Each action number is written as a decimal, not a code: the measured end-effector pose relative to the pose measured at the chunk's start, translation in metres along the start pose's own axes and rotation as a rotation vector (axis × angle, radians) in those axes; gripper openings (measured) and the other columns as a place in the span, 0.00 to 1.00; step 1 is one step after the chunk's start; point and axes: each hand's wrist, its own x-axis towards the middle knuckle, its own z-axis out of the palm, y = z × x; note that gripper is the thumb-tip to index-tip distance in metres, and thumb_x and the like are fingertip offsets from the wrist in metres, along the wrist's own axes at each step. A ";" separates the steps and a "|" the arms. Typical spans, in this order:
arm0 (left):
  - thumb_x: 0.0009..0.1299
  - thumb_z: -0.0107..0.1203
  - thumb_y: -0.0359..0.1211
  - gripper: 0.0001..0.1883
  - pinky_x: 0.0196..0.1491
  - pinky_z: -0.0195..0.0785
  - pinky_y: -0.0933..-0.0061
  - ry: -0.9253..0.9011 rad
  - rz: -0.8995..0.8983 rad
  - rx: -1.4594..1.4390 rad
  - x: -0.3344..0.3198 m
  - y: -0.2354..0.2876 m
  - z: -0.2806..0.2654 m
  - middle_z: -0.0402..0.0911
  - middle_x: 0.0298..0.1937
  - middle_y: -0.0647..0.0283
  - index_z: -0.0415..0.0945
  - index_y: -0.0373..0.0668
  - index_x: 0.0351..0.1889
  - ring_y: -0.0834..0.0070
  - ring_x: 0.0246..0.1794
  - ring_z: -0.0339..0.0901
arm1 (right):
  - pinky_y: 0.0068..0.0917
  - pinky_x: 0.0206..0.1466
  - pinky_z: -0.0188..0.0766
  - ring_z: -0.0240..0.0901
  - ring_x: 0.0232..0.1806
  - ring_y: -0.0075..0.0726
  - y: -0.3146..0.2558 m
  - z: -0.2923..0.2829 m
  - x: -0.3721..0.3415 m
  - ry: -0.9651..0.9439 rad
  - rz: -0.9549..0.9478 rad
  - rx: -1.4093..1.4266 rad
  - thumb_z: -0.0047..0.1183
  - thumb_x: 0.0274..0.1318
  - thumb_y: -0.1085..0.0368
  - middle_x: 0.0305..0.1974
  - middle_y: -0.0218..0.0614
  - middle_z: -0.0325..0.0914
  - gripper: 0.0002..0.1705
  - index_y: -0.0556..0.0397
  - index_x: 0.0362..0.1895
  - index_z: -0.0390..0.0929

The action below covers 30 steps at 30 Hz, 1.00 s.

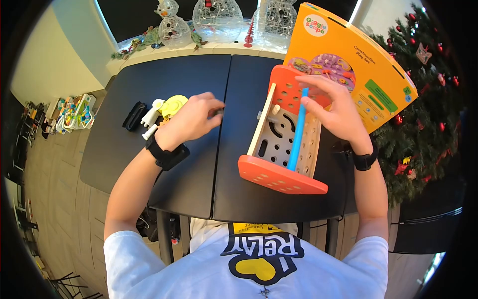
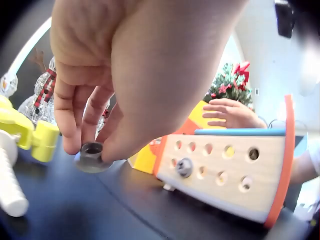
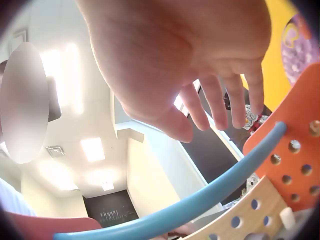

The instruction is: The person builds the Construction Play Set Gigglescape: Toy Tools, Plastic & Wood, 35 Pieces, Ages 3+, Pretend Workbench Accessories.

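My left hand (image 1: 191, 119) is over the table's left half. In the left wrist view its thumb and fingertips pinch a small grey toy nut (image 2: 91, 159) with a round hole on top. My right hand (image 1: 334, 105) hovers by the blue handle (image 1: 298, 132) of a toy toolbox, fingers spread and holding nothing. Orange end panels (image 1: 281, 175) and pale wooden sides (image 2: 220, 155) with rows of holes make up the toolbox. A grey slotted bolt (image 2: 184, 167) sits in one side panel. Left of my left hand lie yellow and white toy pieces (image 1: 172, 106).
Behind the toolbox stands a yellow Construction Play Set box (image 1: 371, 65). A black case-like object (image 1: 134, 116) lies on the black table (image 1: 194, 189) at left. Wire snowmen (image 1: 216, 22) line the ledge at the back. A decorated tree (image 1: 428, 109) is close on the right.
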 end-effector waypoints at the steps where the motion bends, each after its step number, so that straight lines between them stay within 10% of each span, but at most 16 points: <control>1: 0.68 0.61 0.24 0.15 0.43 0.79 0.69 -0.009 -0.015 -0.053 0.007 0.012 -0.003 0.81 0.44 0.57 0.83 0.37 0.53 0.68 0.38 0.82 | 0.33 0.54 0.78 0.84 0.51 0.36 -0.007 0.001 0.000 -0.022 0.038 0.059 0.64 0.61 0.64 0.52 0.40 0.87 0.23 0.53 0.61 0.82; 9: 0.68 0.68 0.21 0.10 0.57 0.77 0.71 0.020 0.110 -0.872 0.043 0.076 -0.007 0.75 0.53 0.61 0.77 0.36 0.41 0.76 0.54 0.77 | 0.28 0.55 0.80 0.83 0.50 0.29 -0.037 0.017 -0.002 -0.146 0.171 0.382 0.68 0.59 0.69 0.51 0.40 0.84 0.33 0.55 0.68 0.73; 30: 0.73 0.67 0.37 0.13 0.46 0.78 0.72 0.289 0.123 -0.540 0.056 0.080 0.011 0.84 0.51 0.61 0.84 0.38 0.47 0.74 0.47 0.83 | 0.34 0.57 0.79 0.83 0.53 0.38 -0.010 0.005 -0.014 0.067 0.540 1.089 0.57 0.71 0.66 0.52 0.45 0.83 0.18 0.56 0.60 0.72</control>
